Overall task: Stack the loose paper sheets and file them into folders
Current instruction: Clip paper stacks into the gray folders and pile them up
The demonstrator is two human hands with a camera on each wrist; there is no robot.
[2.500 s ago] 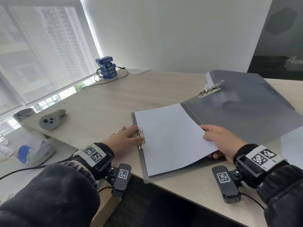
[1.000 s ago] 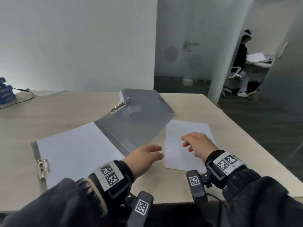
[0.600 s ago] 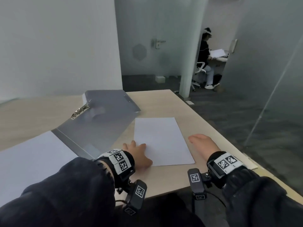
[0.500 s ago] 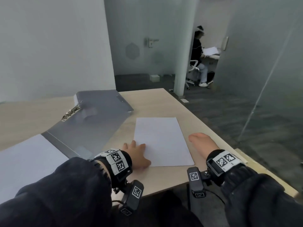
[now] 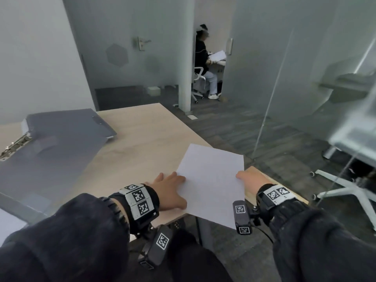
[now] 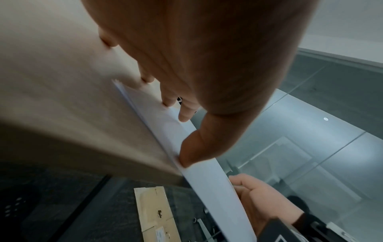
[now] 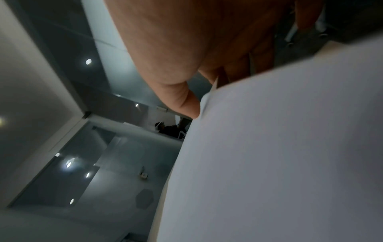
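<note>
Sliding the paper sheet point(image 5: 211, 184) off the desk point(image 5: 146, 143) corner: left hand point(image 5: 171, 192) flat, fingers straight on it, right hand point(image 5: 249, 180) pinching the overhanging edge. Lift gently so it doesn't crease, then over to the open folder point(image 5: 53, 143).

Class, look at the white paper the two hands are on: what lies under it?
The paper lies partly on the wooden desk; its near corner hangs over the desk edge, above the floor. The right hand has fingers beneath its right edge. Whether more sheets lie underneath cannot be seen.
</note>
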